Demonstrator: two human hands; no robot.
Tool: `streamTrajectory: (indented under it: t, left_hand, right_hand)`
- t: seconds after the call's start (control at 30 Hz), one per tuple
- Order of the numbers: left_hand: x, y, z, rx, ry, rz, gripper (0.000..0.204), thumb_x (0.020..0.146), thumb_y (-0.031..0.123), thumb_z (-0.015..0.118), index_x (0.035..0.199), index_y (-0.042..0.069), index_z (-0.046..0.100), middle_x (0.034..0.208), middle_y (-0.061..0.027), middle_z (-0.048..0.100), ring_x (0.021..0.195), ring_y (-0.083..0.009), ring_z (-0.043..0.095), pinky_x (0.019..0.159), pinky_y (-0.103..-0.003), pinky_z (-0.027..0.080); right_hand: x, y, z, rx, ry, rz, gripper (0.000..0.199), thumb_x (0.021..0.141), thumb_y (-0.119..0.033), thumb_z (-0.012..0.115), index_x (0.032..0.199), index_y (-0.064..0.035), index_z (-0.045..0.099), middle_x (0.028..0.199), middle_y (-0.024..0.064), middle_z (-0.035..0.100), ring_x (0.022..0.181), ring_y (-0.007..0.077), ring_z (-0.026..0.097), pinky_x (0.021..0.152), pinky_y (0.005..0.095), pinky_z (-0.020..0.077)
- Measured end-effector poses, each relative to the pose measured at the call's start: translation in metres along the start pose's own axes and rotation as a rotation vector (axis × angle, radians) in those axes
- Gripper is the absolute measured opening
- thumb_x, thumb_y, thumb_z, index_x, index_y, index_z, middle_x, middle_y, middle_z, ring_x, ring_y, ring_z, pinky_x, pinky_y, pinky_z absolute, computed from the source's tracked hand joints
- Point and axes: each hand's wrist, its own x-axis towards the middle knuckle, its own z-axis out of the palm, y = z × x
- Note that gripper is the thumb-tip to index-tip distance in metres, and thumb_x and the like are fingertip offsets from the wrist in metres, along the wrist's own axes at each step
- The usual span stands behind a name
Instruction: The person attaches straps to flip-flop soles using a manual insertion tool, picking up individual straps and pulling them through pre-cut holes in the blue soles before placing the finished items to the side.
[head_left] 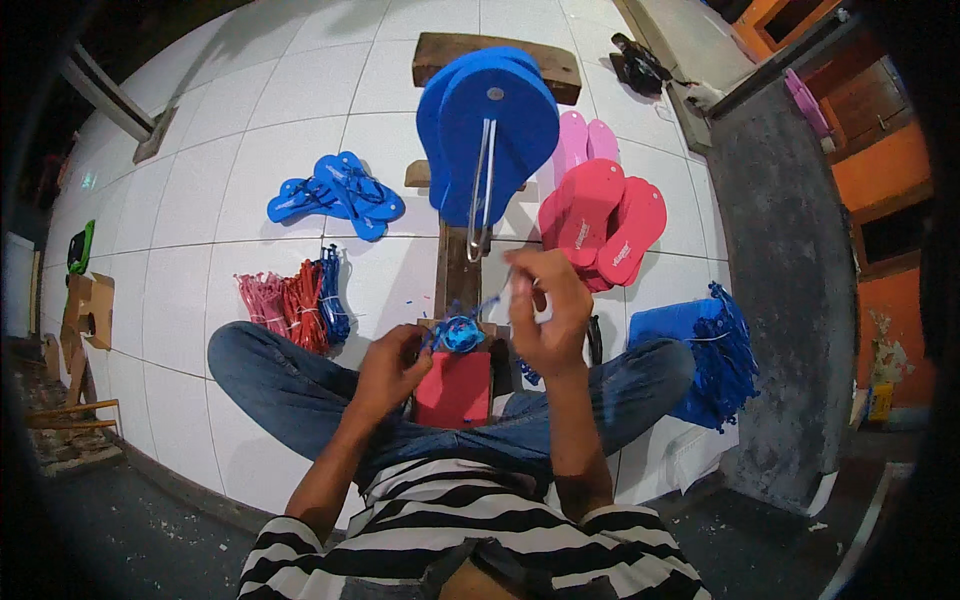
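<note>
My left hand [393, 368] is closed, fingertips beside a small round container [461, 334] with blue bits in it; a blue scrap shows at the fingertips, but the grip is unclear. Raised to the right of the container, my right hand [552, 312] is pinched, with a thin strand near its fingertips that is too fine to name. Just beyond my hands, a blue flip-flop sole [510, 105] rests on a wooden stand [461, 262]. A long metal loop [482, 190] stands out from the sole toward me. A red block [454, 390] lies between my legs.
Blue flip-flops [345, 192] and bundled pink, red and blue straps [304, 310] lie at left. Red soles [590, 215] and pink soles [585, 140] are at right. Blue straps [728, 350] lie on blue sheets [655, 322] beside my right knee. A wooden beam [435, 58] crosses behind.
</note>
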Motion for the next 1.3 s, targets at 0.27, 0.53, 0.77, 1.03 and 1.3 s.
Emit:
streamTrajectory:
  t: [0.27, 0.53, 0.77, 1.03, 1.3]
  left_hand:
    - [0.008, 0.008, -0.017, -0.424, -0.012, -0.154, 0.014, 0.093, 0.014, 0.059, 0.101, 0.003, 0.06, 0.079, 0.0019, 0.061, 0.074, -0.0038, 0.054, 0.062, -0.022, 0.043]
    - [0.006, 0.023, -0.022, -0.536, -0.066, -0.13, 0.013, 0.093, 0.013, 0.057, 0.102, 0.004, 0.059, 0.089, 0.0017, 0.063, 0.083, -0.0035, 0.054, 0.066, -0.021, 0.043]
    - [0.015, 0.027, -0.021, -0.449, -0.018, -0.109, 0.008, 0.093, 0.012, 0.057, 0.096, 0.005, 0.058, 0.074, 0.0025, 0.056, 0.061, -0.0034, 0.05, 0.052, -0.02, 0.038]
    - [0.048, 0.057, -0.047, -0.638, 0.226, -0.097, 0.018, 0.092, 0.011, 0.059, 0.105, -0.001, 0.062, 0.068, 0.0009, 0.055, 0.055, -0.0054, 0.051, 0.046, -0.022, 0.043]
    - [0.069, 0.084, -0.057, -0.73, 0.148, -0.145, 0.023, 0.09, 0.022, 0.064, 0.099, 0.001, 0.066, 0.067, 0.0003, 0.055, 0.057, -0.0055, 0.05, 0.042, -0.021, 0.04]
  right_hand:
    - [-0.08, 0.165, 0.122, 0.13, 0.055, 0.669, 0.048, 0.081, -0.004, 0.055, 0.129, -0.0007, 0.051, 0.115, 0.0153, 0.051, 0.1, 0.0226, 0.052, 0.086, 0.0331, 0.0453]
    - [-0.072, 0.098, 0.089, 0.671, -0.313, 0.602, 0.034, 0.098, -0.02, 0.046, 0.122, 0.002, 0.056, 0.123, 0.0117, 0.055, 0.12, 0.0223, 0.049, 0.104, 0.0351, 0.0363]
    - [-0.087, 0.037, 0.076, 0.999, -0.375, 0.906, 0.039, 0.1, -0.03, 0.049, 0.124, 0.0003, 0.055, 0.111, 0.0075, 0.061, 0.105, 0.0145, 0.058, 0.095, 0.0293, 0.0429]
    - [-0.032, -0.015, 0.034, 0.491, -0.54, 0.788, 0.031, 0.088, -0.021, 0.07, 0.105, 0.0041, 0.065, 0.079, 0.0041, 0.066, 0.07, 0.0101, 0.06, 0.064, 0.0247, 0.0487]
    - [-0.01, -0.025, 0.01, 0.868, -0.545, 0.934, 0.023, 0.091, -0.017, 0.065, 0.101, 0.0039, 0.066, 0.081, 0.0046, 0.066, 0.068, 0.0072, 0.062, 0.06, 0.0205, 0.0499]
